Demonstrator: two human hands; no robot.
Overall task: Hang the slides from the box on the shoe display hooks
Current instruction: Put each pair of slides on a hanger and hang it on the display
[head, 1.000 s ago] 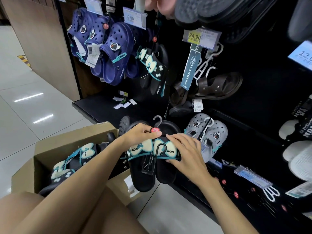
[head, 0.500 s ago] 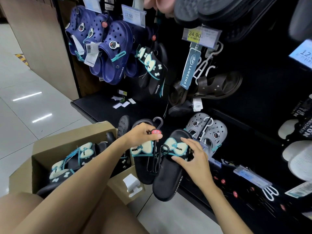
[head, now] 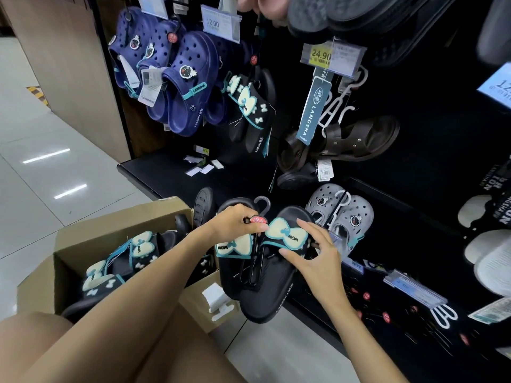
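Observation:
A pair of black slides (head: 265,288) with cream bows edged in teal hangs on a black plastic hanger between my hands. My left hand (head: 235,221) pinches the top of the hanger by its red round tag. My right hand (head: 312,252) grips the right slide across its bow strap, tilting that slide outward. Below left, the open cardboard box (head: 83,244) holds more of the same slides (head: 121,261). A matching pair (head: 250,111) hangs on a display hook higher up on the black wall.
Navy clogs (head: 177,78) hang at upper left under a 12.00 price tag. Brown sandals (head: 340,145) hang right of centre, grey clogs (head: 340,214) just behind my right hand. A black shelf base (head: 166,175) with paper tags runs along the floor. White tiles lie to the left.
My right hand has pulled the right slide apart from the left one and tilted it outward. My left hand has kept its hold on the hanger top, and the pair sits slightly higher.

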